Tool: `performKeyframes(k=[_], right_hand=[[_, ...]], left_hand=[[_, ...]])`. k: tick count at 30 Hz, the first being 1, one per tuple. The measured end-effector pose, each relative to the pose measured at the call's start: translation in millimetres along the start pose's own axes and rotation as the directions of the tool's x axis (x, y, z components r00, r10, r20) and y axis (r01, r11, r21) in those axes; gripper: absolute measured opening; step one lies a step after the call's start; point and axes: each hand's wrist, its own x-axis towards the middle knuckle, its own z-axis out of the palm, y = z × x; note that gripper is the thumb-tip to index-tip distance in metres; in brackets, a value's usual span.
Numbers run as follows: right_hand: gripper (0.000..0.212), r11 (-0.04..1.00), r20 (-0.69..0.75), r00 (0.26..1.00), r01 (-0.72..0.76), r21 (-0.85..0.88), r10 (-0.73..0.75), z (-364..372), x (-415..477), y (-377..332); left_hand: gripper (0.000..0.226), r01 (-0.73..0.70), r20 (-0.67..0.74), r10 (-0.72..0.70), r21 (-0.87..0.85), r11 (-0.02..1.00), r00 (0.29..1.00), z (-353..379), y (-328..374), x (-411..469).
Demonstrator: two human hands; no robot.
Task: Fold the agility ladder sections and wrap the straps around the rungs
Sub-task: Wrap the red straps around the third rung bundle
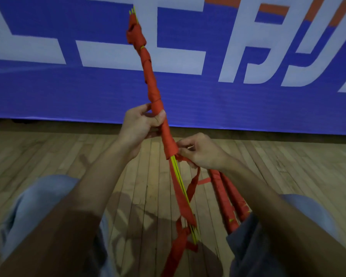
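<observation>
At the lower left of the frame my left knee (38,206), in pale jeans, is over the wooden floor (48,152). Just left of centre my left hand (140,124) grips the ladder bundle (164,126), fingers and thumb curled round its wrapped middle. The bundle is a long tilted stick running from the top of the frame, left of centre, down to the lower middle. Red strap (152,80) is wound tightly round its upper half. Below the winding the yellow rungs (178,176) show bare, pressed together side by side, and their tips poke out at both ends. Right of centre my right hand (200,151) pinches the strap just where the winding ends, thumb and fingertips closed on the red webbing beside the rungs. From that hand a loose tail (194,182) of strap hangs in a loop and trails toward the bottom edge. Further right, two wrapped bundles (228,196) lie on the floor, partly hidden by my right forearm, beside my right knee (308,212). A blue banner (88,92) with large white characters fills the upper frame.
</observation>
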Motion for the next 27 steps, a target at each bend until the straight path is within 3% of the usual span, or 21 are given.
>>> performKeyframes(k=[3, 7, 12, 15, 19, 24, 27], right_hand=[[0.02, 1.0, -0.029, 0.999, -0.025, 0.002, 0.025, 3, 0, -5], [0.025, 0.998, 0.055, 0.997, -0.058, 0.027, 0.057, 5, -3, -11], [0.011, 0.996, 0.018, 0.998, 0.064, -0.059, -0.063, 16, -2, -12], [0.023, 0.998, -0.009, 1.0, 0.023, 0.05, -0.023, 11, 2, -6], [0.012, 0.933, -0.007, 0.998, -0.059, 0.354, 0.065, -4, 1, 2], [0.021, 0.815, 0.09, 0.989, 0.042, 0.578, -0.115, -18, -3, 4], [0.008, 0.774, 0.15, 0.972, 0.046, 0.631, -0.18, -16, -4, 3]], left_hand=[[0.033, -0.03, -0.09, 0.032, 0.022, 0.999, 0.995, 3, -4, 2], [0.053, -0.045, -0.234, 0.053, 0.043, 0.998, 0.971, 4, -8, 4], [0.063, -0.059, -0.302, 0.118, 0.197, 0.979, 0.946, 3, -17, 6], [0.054, -0.044, -0.254, 0.09, 0.183, 0.982, 0.963, 4, -17, 6], [0.033, -0.076, -0.14, 0.068, -0.054, 0.996, 0.988, 4, -8, 4], [0.045, -0.041, 0.165, 0.086, -0.26, 0.965, 0.983, 5, 1, -5], [0.046, 0.039, 0.359, 0.086, -0.328, 0.944, 0.929, 6, 2, -10]])
